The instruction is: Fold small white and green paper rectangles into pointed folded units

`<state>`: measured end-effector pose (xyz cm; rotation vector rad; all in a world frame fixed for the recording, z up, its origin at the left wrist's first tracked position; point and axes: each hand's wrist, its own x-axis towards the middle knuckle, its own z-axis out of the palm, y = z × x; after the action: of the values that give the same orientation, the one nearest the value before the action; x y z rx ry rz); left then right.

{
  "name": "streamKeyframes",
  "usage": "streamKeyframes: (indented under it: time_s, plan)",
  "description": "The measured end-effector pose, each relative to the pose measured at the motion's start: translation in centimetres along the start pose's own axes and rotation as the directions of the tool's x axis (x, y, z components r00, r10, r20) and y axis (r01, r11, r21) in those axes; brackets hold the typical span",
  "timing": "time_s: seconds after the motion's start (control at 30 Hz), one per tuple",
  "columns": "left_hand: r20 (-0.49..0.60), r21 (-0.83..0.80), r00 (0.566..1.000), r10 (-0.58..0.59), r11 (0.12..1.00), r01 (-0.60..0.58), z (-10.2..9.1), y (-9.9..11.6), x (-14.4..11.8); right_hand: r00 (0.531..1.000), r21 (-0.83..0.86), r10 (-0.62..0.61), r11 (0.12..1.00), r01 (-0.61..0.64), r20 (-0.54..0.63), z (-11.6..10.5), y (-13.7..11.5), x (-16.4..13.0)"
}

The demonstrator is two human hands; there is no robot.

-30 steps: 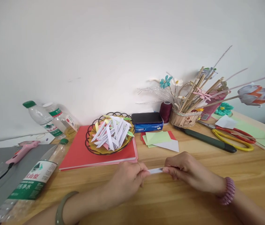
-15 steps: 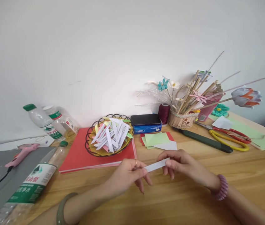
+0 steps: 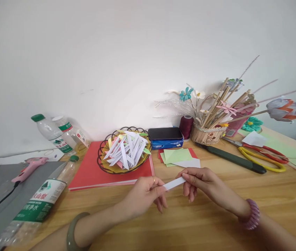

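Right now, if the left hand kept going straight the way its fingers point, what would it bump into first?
Probably the right hand. The left hand points rightward along the white paper strip that both hands pinch, and the right hand's fingers hold the far end. Depth is hard to judge.

- Both ends of the white paper strip (image 3: 174,183) are hidden under the fingertips (image 3: 163,188) pinching it.
- Left of the fingers, the lying bottle (image 3: 36,205) is cut off by the bottom edge.
- Its label print is too small to read.
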<state>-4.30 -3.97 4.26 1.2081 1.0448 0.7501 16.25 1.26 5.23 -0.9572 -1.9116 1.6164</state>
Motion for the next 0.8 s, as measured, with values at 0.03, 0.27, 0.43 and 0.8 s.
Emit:
streamKeyframes:
  time_s: [0.03,0.27,0.43,0.8]
  plan:
    - [-0.003,0.001,1.0,0.004,1.0,-0.004,-0.1,0.0,0.0,1.0,-0.01,0.003,1.0,-0.003,-0.023,-0.2,0.1,0.0]
    - [-0.059,0.11,0.998,0.029,0.994,-0.023,-0.3,-0.2,-0.3,0.937,-0.189,-0.124,0.98,0.064,-0.327,-1.6,0.2,0.0]
    - [-0.123,0.588,0.969,0.213,0.803,-0.102,0.3,-0.1,-0.8,0.913,-0.648,-0.408,0.697,0.307,-0.007,1.2,0.5,-0.6]
    - [0.211,0.828,0.827,0.521,0.355,-0.435,-0.3,2.8,-2.9,0.889,-0.549,-0.42,0.707,0.447,0.183,-0.1,-1.0,-1.3]
